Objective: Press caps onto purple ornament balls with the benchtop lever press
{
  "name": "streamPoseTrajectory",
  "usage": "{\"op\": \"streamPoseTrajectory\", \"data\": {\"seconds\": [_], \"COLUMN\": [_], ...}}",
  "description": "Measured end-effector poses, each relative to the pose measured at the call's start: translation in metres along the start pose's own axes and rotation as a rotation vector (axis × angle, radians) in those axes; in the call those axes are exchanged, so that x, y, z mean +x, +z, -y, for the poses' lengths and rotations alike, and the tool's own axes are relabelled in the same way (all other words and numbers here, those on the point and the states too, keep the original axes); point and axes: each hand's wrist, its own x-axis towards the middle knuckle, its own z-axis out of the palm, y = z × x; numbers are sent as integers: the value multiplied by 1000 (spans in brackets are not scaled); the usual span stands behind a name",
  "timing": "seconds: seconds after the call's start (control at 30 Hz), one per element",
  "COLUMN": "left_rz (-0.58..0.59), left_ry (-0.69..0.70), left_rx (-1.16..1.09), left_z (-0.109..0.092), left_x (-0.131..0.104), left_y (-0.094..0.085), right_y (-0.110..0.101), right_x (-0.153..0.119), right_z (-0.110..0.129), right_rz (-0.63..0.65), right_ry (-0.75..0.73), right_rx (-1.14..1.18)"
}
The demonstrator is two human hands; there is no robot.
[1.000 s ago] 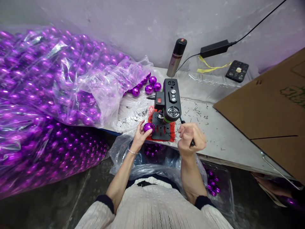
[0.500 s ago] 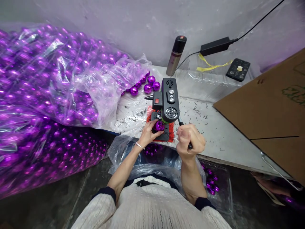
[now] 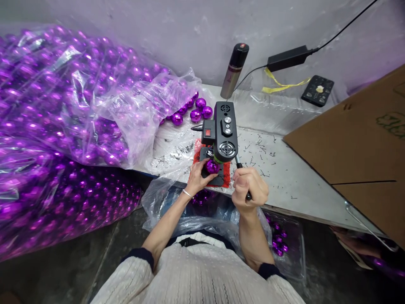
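A black machine [image 3: 225, 131] with round vents, silver buttons and a red switch stands on the bench over a red mat [image 3: 226, 174]. My left hand [image 3: 198, 176] grips a shiny purple ball [image 3: 212, 166] between thumb and fingers, under the machine's front end and above its dark base plate. On the machine's right side, my right hand [image 3: 250, 188] is wrapped round a lever with a black grip [image 3: 248, 196]. Several loose purple balls [image 3: 195, 115] lie behind and to the left of the machine.
Big clear bags of purple balls [image 3: 63, 105] fill the left. Behind are a spray can [image 3: 234, 71], a power adapter [image 3: 287, 58], yellow ribbon [image 3: 281, 88] and a black box [image 3: 317, 90]. Cardboard [image 3: 354, 143] stands right; more balls [image 3: 278, 240] lie below the bench edge.
My right hand has shifted slightly left with the lever's grip. My left hand still holds the ball in nearly the same place.
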Motion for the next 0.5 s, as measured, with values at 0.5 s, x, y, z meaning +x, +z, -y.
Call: {"op": "streamPoseTrajectory", "data": {"seconds": [0.5], "left_rz": [9], "left_ry": [31], "left_rx": [82], "left_z": [4], "left_x": [-1], "left_y": [1], "right_y": [25], "right_x": [-61], "right_z": [-27], "right_rz": [-91], "right_ry": [-63], "right_rx": [28]}}
